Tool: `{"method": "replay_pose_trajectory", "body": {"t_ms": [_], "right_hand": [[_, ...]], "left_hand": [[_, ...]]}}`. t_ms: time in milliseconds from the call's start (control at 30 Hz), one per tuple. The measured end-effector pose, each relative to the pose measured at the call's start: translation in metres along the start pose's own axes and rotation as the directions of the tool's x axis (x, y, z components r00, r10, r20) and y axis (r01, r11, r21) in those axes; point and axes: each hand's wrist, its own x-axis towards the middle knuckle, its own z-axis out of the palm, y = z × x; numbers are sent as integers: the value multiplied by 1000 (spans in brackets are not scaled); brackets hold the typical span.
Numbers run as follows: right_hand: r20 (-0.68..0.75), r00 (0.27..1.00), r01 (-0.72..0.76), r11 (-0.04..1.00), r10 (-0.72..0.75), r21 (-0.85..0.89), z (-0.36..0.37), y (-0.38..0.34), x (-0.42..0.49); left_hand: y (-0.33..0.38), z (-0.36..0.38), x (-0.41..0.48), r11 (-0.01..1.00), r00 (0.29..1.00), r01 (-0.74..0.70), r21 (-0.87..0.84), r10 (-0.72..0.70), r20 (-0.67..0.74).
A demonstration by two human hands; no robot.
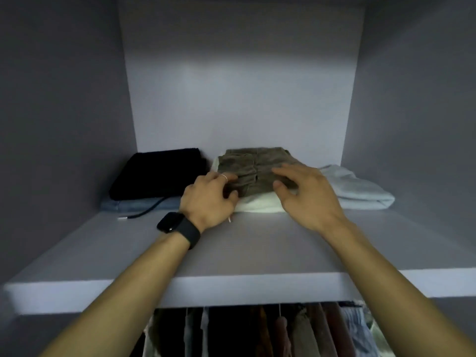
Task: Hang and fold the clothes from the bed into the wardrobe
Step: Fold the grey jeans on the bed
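Shelf (257,251) | left grip (208,199) pinches olive garment (260,163) | right grip (306,194) spread | black stack (157,173) left, pale bundle (360,189) right

Shelf (257,248) — blue garment (134,204), white garment (260,203), pale garment (360,191), cable (152,208)

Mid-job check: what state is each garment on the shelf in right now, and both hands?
olive garment, folded, lying on the white garment.
white garment, folded, bottom of the middle stack.
black garment, folded, atop the blue garment.
blue garment, folded, on the shelf.
pale garment, folded, alone at right.
left hand, pinches the olive garment's front edge.
right hand, fingers spread, open over it.
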Motion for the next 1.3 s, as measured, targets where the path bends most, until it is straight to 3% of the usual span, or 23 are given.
{"method": "replay_pose_trajectory", "body": {"t_ms": [133,233,367,500,633,667,700,800,833,933,1100,1300], "right_hand": [[75,997,-1,999,-1,38,6,-27,-55],[91,991,84,982,-100,167,14,-52,-96],[58,948,269,885,-313,379,31,-91,-172],[167,866,283,737,-471,613,52,-137,-249],[283,670,234,557,-686,796,66,-205,-344],[277,643,237,529,-714,815,67,-210,-354],[256,546,225,434,-798,872,62,-244,-388],[247,352,191,327,-903,925,51,-294,-438],[199,275,175,253,-941,952,42,-321,-463],[133,107,146,148,-985,978,29,-379,-513],[76,-51,147,67,-996,987,20,-482,-577],[122,-157,234,83,-980,969,47,-605,-638]], "left_hand": [[-10,-11,-80,987,993,113,111,-116,20],[-15,-24,-144,962,970,239,133,-230,-82],[-11,-39,-269,873,878,457,172,-412,-242],[-2,-42,-403,695,734,679,236,-650,-198],[22,-56,-551,397,451,876,275,-876,-171],[23,-55,-563,364,419,888,280,-891,-171],[39,-69,-616,234,297,935,266,-928,-226],[62,-96,-691,33,116,968,251,-939,-324],[75,-111,-727,-62,26,973,223,-928,-371],[95,-145,-795,-243,-140,953,178,-880,-454],[98,-205,-891,-428,-311,899,97,-778,-545],[57,-267,-990,-488,-359,869,81,-736,-573]]}}
